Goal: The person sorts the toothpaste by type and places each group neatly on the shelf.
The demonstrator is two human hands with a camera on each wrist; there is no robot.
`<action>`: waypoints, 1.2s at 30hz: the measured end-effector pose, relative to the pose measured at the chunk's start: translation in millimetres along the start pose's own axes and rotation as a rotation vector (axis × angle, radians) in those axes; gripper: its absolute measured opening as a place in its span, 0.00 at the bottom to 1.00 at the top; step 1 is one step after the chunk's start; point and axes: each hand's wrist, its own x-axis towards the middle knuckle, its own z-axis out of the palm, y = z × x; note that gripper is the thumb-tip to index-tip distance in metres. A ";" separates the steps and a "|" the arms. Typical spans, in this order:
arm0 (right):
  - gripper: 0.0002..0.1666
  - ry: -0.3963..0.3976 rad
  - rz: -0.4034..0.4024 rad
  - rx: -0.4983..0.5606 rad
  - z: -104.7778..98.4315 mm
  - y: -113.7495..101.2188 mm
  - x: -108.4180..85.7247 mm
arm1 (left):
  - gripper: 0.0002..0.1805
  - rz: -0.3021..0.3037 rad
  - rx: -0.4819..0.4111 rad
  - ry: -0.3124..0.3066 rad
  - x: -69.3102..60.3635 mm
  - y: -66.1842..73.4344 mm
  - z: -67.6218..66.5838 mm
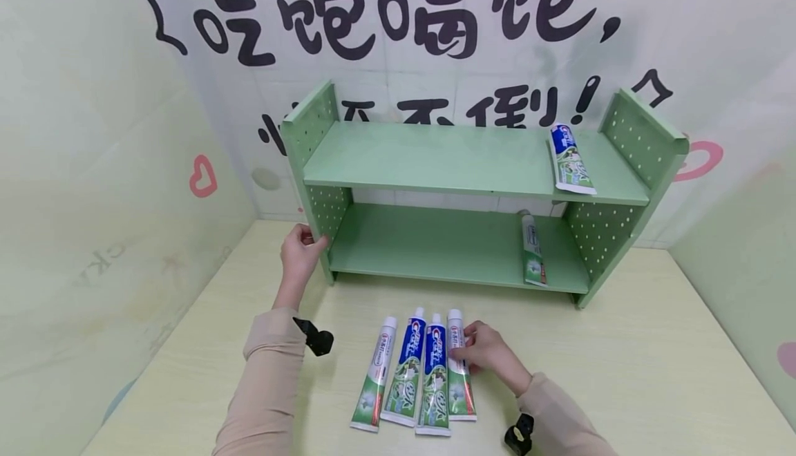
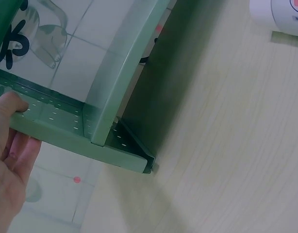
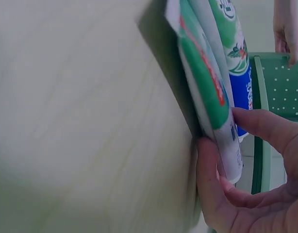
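My left hand (image 1: 300, 254) grips the front edge of the left side panel of a green two-tier shelf (image 1: 404, 159). In the left wrist view, its thumb lies on the inner face of the panel (image 2: 57, 124) and the fingers on the outside. My right hand (image 1: 491, 354) pinches a white-and-green toothpaste tube (image 1: 460, 380) near its cap end, thumb on one side and fingers on the other. This tube is the rightmost in a row on the table. Beside it lie two blue-and-green toothpaste tubes (image 1: 435, 380), (image 1: 407, 373), then another white-and-green tube (image 1: 376, 380) at the left.
A blue-and-green tube (image 1: 569, 159) lies at the right of the upper shelf board. On the lower board, a white-and-green tube (image 1: 533, 249) lies at the right. The shelf stands on a pale wooden table (image 1: 653, 359) against a wall with black lettering (image 1: 448, 21).
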 end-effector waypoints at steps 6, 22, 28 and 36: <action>0.24 -0.010 -0.013 -0.024 5.5 -0.4 1.1 | 0.18 -0.008 -0.001 -0.004 0.0 -0.4 -1.2; 0.22 -0.037 -0.005 -0.059 6.6 -8.1 0.2 | 0.17 -0.031 -0.009 0.000 1.9 0.3 -2.6; 0.23 -0.032 0.001 -0.063 3.3 -6.8 -0.6 | 0.18 -0.027 -0.017 -0.008 0.9 0.6 -0.5; 0.25 -0.018 0.028 -0.020 -7.8 -6.4 0.6 | 0.18 -0.017 -0.017 -0.004 0.5 -0.1 -0.3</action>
